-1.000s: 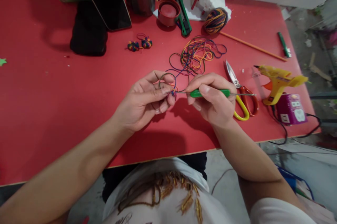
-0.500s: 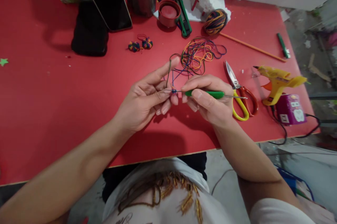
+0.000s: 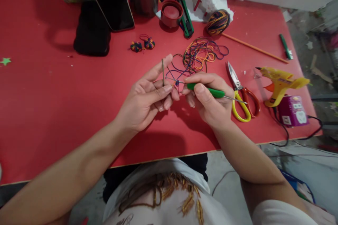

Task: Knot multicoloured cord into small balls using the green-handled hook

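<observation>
The small crocheted piece (image 3: 177,82) is held above the red table (image 3: 52,105), toward its near edge and between the two hands. It should be very light and soft, apt to squash or twist under pressure, its fine loops easily pulled out of shape; the firmest place to take hold seems to be the worked knot itself, pinched close to the stitches rather than by the loose strands. The left hand (image 3: 144,100) is narrowed to a pinch, the piece just past its thumb tip on the right-hand side, while its index finger stretches away toward the far edge with a dark green strand (image 3: 163,72) over it. The right hand (image 3: 215,103) is closed in a pen-like grip around the green-handled crochet hook (image 3: 208,90), whose slim metal end reaches left across the piece; whether it runs through a loop is too small to tell. The hook looks stiff and light, probably smooth, and the thick handle is the sure place to grip, since the bare shaft may slip. Beyond the hands, toward the table's far edge, lies a loose tangle of multicoloured cord (image 3: 198,56), with scissors (image 3: 241,93) nearer the right edge.
</observation>
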`<state>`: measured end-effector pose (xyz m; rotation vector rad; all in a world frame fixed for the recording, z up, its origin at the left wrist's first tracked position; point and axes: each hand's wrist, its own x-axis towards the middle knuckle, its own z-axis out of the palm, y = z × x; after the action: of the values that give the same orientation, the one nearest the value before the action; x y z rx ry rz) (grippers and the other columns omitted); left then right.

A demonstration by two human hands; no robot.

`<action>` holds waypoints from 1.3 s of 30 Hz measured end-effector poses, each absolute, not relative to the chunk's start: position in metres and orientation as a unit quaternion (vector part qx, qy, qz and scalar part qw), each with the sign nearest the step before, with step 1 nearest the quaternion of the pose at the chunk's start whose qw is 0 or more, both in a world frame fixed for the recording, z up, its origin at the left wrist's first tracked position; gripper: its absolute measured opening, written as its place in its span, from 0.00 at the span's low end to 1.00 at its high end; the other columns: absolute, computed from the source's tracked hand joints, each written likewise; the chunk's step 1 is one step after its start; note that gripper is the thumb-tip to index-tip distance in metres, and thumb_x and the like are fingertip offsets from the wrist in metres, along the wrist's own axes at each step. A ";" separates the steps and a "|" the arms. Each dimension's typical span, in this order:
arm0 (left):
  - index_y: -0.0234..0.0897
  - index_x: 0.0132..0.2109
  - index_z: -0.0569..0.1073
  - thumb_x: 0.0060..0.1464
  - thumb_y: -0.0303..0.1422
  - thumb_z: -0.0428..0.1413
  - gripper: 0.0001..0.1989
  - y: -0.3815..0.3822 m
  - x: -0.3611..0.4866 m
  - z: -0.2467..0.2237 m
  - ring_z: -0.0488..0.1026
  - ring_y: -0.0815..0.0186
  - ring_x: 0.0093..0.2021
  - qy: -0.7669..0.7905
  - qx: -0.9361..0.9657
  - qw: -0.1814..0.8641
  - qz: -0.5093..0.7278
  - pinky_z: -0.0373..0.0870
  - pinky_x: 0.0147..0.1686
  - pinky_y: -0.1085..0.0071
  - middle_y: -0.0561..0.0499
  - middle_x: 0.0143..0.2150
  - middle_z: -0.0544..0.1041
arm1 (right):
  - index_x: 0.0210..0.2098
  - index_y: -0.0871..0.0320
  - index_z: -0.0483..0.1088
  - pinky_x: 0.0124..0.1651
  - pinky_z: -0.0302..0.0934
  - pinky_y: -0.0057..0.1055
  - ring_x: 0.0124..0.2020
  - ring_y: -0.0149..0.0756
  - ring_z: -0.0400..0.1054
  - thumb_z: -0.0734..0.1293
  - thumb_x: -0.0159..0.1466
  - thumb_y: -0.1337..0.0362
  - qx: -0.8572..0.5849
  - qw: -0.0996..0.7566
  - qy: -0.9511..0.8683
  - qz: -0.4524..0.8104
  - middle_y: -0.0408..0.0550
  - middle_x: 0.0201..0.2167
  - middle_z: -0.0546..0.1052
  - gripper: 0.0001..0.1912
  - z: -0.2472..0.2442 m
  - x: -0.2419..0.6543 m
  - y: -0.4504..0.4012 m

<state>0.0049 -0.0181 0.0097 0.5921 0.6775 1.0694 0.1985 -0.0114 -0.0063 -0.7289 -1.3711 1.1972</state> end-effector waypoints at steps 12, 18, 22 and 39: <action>0.46 0.84 0.41 0.60 0.23 0.67 0.57 -0.017 0.004 0.008 0.74 0.70 0.27 0.293 0.324 0.751 0.495 0.72 0.28 0.78 0.55 0.34 0.83 | 0.51 0.55 0.83 0.25 0.64 0.25 0.28 0.28 0.70 0.73 0.72 0.64 -0.222 0.513 -0.584 0.588 0.48 0.38 0.82 0.09 -0.010 0.203 -0.007; 0.49 0.84 0.39 0.58 0.27 0.71 0.62 -0.018 0.010 0.005 0.74 0.69 0.26 0.300 0.331 0.748 0.490 0.71 0.25 0.77 0.56 0.33 0.83 | 0.51 0.56 0.82 0.27 0.66 0.25 0.28 0.28 0.72 0.71 0.74 0.62 -0.263 0.534 -0.558 0.578 0.46 0.35 0.83 0.09 -0.010 0.199 -0.010; 0.53 0.83 0.47 0.61 0.29 0.69 0.54 -0.017 0.010 0.006 0.72 0.70 0.24 0.309 0.339 0.729 0.508 0.69 0.25 0.77 0.55 0.32 0.83 | 0.51 0.54 0.81 0.29 0.68 0.26 0.27 0.27 0.72 0.72 0.74 0.60 -0.312 0.557 -0.567 0.521 0.44 0.35 0.82 0.09 -0.014 0.196 -0.009; 0.50 0.77 0.66 0.60 0.28 0.70 0.42 -0.020 0.005 -0.002 0.77 0.67 0.29 0.317 0.413 0.691 0.501 0.74 0.28 0.72 0.52 0.38 0.85 | 0.47 0.52 0.86 0.52 0.76 0.43 0.40 0.37 0.78 0.74 0.71 0.65 -0.319 0.535 -0.691 0.367 0.46 0.34 0.82 0.08 -0.006 0.198 -0.003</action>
<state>0.0045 -0.0200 -0.0025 0.9235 0.7076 1.1208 0.1977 -0.0035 -0.0063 -0.7605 -1.6462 0.8741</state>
